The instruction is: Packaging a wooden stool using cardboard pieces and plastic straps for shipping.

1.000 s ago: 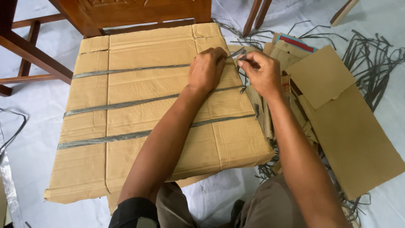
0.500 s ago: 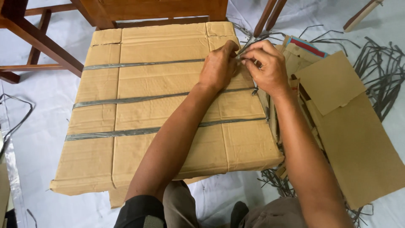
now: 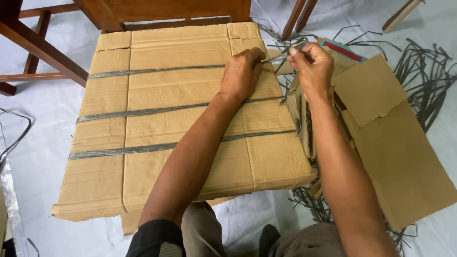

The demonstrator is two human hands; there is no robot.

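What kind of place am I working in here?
Probably a packing or workshop floor: a strapped flat cardboard package lies on white sheeting, loose cardboard pieces and cut grey straps lie scattered, and wooden furniture legs stand around.

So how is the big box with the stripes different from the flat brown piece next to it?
The strapped cardboard box is thick and bound by three grey straps; the loose cardboard sheet is one thin layer with no straps. The box is under the left hand; the sheet lies untouched beside the right arm. Both are plain brown cardboard.
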